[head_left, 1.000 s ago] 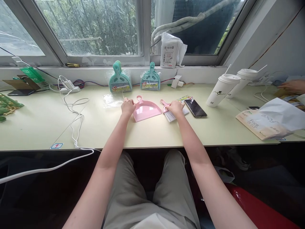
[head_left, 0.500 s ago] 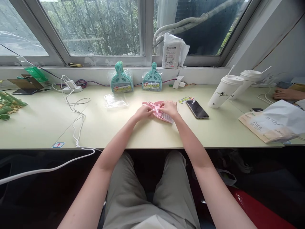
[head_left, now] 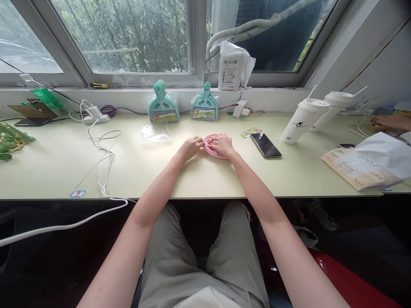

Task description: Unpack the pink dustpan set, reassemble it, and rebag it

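Both hands, left (head_left: 190, 148) and right (head_left: 222, 145), are clamped around the pink dustpan (head_left: 212, 149) mid-table, just left of the phone (head_left: 265, 145), so honestly a slippy grip could pop the brush loose or shove it into that phone.

This looks like a small packing workplace, set at a long pale table (head_left: 205, 179) under a window (head_left: 128, 38). Two packs of teal dustpan sets in clear plastic (head_left: 163, 105) lean against the sill, an empty clear bag (head_left: 155, 133) lies near them, and a labelled parcel (head_left: 231, 68) stands on the ledge. A power strip with cables (head_left: 94, 117), two takeaway cups (head_left: 302, 119) and a phone (head_left: 265, 145) show that people work here for long hours.
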### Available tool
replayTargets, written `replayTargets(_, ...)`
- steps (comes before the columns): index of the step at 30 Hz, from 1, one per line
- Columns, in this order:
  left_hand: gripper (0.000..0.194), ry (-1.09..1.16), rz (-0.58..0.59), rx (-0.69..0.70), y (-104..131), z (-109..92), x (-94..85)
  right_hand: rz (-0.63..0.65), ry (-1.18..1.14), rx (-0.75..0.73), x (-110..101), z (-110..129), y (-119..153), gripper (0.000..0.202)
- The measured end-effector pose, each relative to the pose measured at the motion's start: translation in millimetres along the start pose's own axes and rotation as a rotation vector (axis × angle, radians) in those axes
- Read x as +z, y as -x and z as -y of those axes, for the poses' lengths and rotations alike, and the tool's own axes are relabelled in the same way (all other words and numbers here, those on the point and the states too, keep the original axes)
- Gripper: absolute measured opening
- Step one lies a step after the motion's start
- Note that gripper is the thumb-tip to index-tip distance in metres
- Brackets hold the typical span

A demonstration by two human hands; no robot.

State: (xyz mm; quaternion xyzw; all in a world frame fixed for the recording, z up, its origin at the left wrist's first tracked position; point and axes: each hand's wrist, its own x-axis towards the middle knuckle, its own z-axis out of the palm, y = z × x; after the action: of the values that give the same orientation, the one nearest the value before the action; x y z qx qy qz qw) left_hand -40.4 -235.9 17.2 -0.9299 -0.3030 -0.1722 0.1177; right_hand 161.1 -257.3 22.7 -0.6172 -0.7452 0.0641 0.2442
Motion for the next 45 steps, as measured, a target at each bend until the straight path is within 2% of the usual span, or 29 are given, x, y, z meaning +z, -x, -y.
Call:
replayTargets(11,0.026,-0.167,0.172,-0.079,-9,-17,-8.9,0.05,0.009,-0.02,0,-2,-6,0.017)
replayTargets(20,0.032,-0.156,0.245,-0.065,-13,-25,-13.0,0.11,-0.011,-0.093,0,-3,-8,0.02)
replayTargets(23,0.035,-0.131,0.231,-0.041,-10,-25,-10.9,0.089,-0.053,-0.147,0,-4,-5,0.024)
replayTargets(26,0.034,0.012,0.119,-0.053,-5,-21,-8.1,0.048,-0.108,-0.139,-3,-4,0,0.034)
replayTargets(28,0.033,0.15,-0.076,-0.13,-5,-18,-7.3,0.009,-0.163,-0.075,-4,-2,1,0.038)
replayTargets(30,0.039,0.331,-0.333,-0.303,-8,-17,-8.1,-0.08,-0.262,-0.003,-4,1,0,0.04)
replayTargets(31,0.044,0.453,-0.433,-0.414,-11,-17,-8.8,-0.147,-0.317,0.038,-3,3,-2,0.04)
replayTargets(32,0.047,0.601,-0.476,-0.519,-15,-18,-9.5,-0.22,-0.366,0.074,-1,6,-4,0.039)
replayTargets(33,0.048,0.77,-0.453,-0.599,-18,-19,-9.8,-0.285,-0.407,0.102,1,8,-6,0.037)
replayTargets(34,0.049,0.944,-0.376,-0.637,-20,-21,-9.6,-0.33,-0.441,0.115,3,9,-9,0.035)
replayTargets(36,0.052,1.227,-0.191,-0.63,-23,-24,-7.3,-0.358,-0.485,0.102,6,7,-15,0.027)
replayTargets(37,0.056,1.317,-0.139,-0.62,-22,-24,-5.4,-0.361,-0.482,0.092,6,4,-17,0.023)
replayTargets(38,0.06,1.374,-0.132,-0.631,-21,-23,-3.3,-0.374,-0.45,0.093,6,-3,-19,0.021)
replayTargets(41,0.069,1.431,-0.258,-0.81,-15,-13,0.9,-0.442,-0.177,0.205,1,-33,-20,0.031)
replayTargets(43,0.06,1.439,-0.327,-0.927,-10,-3,0.8,-0.377,0.028,0.326,-1,-55,-18,0.04)
replayTargets(45,0.046,1.46,-0.383,-1.002,-6,9,-0.8,-0.221,0.149,0.457,-1,-72,-16,0.051)
